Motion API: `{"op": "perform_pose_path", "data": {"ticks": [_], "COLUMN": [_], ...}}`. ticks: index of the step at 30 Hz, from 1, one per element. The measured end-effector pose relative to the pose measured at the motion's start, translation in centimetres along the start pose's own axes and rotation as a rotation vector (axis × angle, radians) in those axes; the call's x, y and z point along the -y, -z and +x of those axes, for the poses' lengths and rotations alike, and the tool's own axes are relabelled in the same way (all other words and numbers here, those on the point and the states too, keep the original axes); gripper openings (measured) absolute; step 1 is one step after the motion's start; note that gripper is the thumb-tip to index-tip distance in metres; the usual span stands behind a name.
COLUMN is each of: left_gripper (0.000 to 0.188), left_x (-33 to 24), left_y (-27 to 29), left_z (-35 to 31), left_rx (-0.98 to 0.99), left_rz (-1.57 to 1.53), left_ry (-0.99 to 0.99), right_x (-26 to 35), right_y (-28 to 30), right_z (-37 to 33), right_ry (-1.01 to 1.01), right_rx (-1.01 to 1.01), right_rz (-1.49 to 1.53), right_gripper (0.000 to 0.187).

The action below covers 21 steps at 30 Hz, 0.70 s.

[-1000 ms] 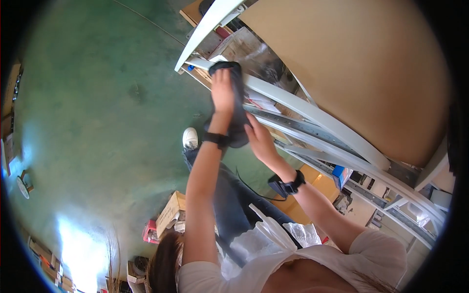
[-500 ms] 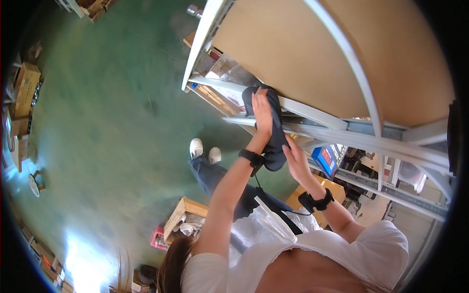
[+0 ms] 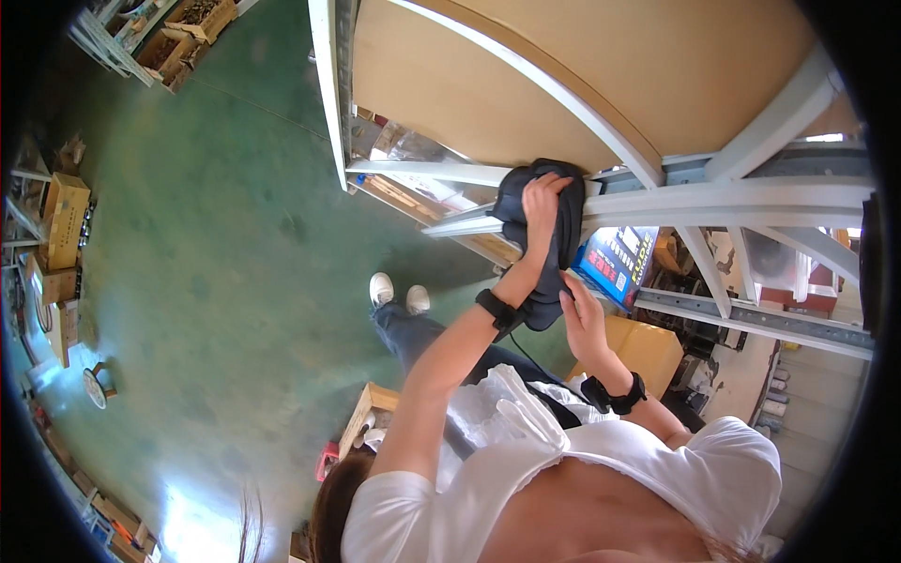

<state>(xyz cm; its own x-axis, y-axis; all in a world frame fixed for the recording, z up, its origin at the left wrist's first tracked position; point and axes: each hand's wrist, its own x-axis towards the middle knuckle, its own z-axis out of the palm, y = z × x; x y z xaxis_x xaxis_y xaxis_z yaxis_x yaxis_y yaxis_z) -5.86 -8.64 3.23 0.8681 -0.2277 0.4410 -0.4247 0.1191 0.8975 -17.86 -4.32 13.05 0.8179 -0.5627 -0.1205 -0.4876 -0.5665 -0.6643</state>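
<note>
A soft black fabric article (image 3: 560, 239), folded and padded-looking, lies against the white frame of a rack; I cannot make out its exact kind. My left hand (image 3: 542, 214) is closed over its upper part, fingers bent across the fabric. Beside its lower right edge, my right hand (image 3: 587, 327) has its fingers stretched upward and apart, with the tips at the fabric. Black bands circle both wrists, and a thin black cord hangs below the fabric.
White metal rack beams (image 3: 723, 202) cross at the right, in front of a large brown board (image 3: 469, 84). A blue printed box (image 3: 615, 263) and a cardboard carton (image 3: 648, 352) sit below. Near my legs is a wooden crate (image 3: 361, 413); a small stool (image 3: 97, 385) stands far left.
My view has shifted, and the black article with both hands now appears farther right. My left fingers have gone from lying flat along the fabric to bending over it.
</note>
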Motion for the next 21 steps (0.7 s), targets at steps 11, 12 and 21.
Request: {"op": "perform_pose_path", "data": {"ticks": [11, 12, 21], "left_gripper": [0.035, 0.036, 0.044], "left_x": [-1.0, -0.7, -3.1], "left_y": [13.1, 13.8, 16.6], "left_z": [-8.3, -8.6, -2.3], "left_rx": [0.561, 0.598, 0.497], "left_rz": [-0.146, -0.135, 0.336], "left_ry": [0.088, 0.114, 0.102], "right_x": [4.2, 4.5, 5.1], "right_y": [0.5, 0.3, -1.5], "right_z": [0.4, 0.4, 2.0], "right_ry": [0.454, 0.458, 0.41], "right_rx": [0.207, 0.221, 0.213], "right_rz": [0.032, 0.052, 0.032], "right_gripper": [0.028, 0.03, 0.035]}}
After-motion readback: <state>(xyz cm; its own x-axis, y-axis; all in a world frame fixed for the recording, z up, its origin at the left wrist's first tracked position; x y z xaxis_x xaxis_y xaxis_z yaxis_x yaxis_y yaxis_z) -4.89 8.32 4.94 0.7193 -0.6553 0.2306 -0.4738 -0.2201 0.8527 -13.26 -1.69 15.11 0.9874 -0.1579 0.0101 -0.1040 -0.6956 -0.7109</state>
